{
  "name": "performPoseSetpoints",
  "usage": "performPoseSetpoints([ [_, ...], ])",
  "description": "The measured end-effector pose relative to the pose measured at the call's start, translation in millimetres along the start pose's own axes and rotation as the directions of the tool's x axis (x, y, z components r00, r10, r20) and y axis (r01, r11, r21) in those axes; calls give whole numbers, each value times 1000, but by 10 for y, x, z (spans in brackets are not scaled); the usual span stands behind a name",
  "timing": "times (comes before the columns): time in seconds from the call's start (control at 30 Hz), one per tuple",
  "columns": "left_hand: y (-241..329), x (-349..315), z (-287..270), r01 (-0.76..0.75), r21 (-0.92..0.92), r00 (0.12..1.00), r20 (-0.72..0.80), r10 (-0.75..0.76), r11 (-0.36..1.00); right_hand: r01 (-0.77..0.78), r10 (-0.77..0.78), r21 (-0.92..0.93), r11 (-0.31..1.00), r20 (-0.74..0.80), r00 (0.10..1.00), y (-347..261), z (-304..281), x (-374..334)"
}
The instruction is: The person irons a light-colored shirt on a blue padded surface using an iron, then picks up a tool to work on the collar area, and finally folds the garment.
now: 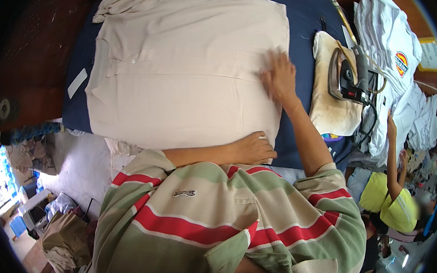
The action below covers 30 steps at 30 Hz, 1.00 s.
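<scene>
A pale beige shirt lies spread over a dark blue table cover, its neckline and a small button toward the left. One bunched sleeve sticks out at the far left corner. My right hand, smeared by motion, is over the shirt's right edge with its fingers apart and nothing in them. At the near right corner, my left hand has its fingers curled on the shirt's near edge; the fabric under them is partly hidden.
Right of the shirt, a corded iron rests on a scorched cloth pad. White garments are piled beyond it. A white slip lies at the left. Another person in yellow is at the right, reaching to the white garments.
</scene>
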<state>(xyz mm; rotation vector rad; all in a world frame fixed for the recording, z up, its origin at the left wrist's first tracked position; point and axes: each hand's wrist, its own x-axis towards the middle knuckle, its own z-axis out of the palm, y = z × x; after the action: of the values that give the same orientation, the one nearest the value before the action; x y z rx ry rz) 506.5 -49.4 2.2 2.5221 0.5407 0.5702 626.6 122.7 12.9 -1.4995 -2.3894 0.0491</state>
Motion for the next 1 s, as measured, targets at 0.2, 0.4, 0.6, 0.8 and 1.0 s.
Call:
performPoseSetpoints([
  [0.2, -282, -271, -369, 92, 43, 984, -155, -85, 995, -87, 102, -235, 968, 51, 994, 859, -262, 134],
  [0.4, -689, -1274, -989, 621, 101, 664, -594, -454, 777, -506, 500, -460, 729, -148, 854, 2321, -1558, 20],
  [0.6, -1077, -2404, -1475, 913, 91, 302, -807, -508, 398, -767, 731, 180, 616, 234, 641, 2579, -1590, 348],
  [0.8, -1615, -2748, -2008, 937, 144, 294, -816, -498, 317, -287, 295, -108, 952, 64, 953, 1936, -1483, 550],
  [1.0, -1854, -2756, -2240, 920, 273, 390, -587, -709, 279, 49, -37, -22, 999, 388, 921, -558, -1209, 996],
])
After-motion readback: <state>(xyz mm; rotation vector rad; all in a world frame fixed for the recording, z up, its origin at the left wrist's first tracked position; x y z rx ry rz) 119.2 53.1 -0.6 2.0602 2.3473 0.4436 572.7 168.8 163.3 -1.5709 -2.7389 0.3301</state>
